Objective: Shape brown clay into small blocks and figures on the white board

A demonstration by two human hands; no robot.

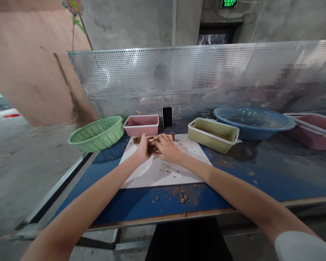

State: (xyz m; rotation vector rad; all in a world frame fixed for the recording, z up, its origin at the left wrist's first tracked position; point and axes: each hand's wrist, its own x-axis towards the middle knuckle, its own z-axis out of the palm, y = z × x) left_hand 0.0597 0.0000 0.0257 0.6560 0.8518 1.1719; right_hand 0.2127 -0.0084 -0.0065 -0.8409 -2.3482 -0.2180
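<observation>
Over a white sheet (pixel 165 174) on the blue table, my left hand (pixel 143 149) and my right hand (pixel 167 148) meet around a brown, earthy-looking lump (pixel 151 148). The left hand grips it from the left side, thumb up. Curled fingers of the right hand press on it from the right and partly hide it. Its exact kind and shape cannot be made out. More brown pieces (pixel 137 140) lie just left of the hands, and a small brown block (pixel 172 136) shows beyond the right hand. Crumbs are scattered over the sheet.
A green basket (pixel 97 135), pink bin (pixel 141 130), upright phone (pixel 167 117), olive bin (pixel 210 139), blue basin (pixel 255 128) and pink bins (pixel 312 136) stand along the back. Behind them rises a perforated metal panel (pixel 119 72). Small clods (pixel 183 198) lie near the front edge.
</observation>
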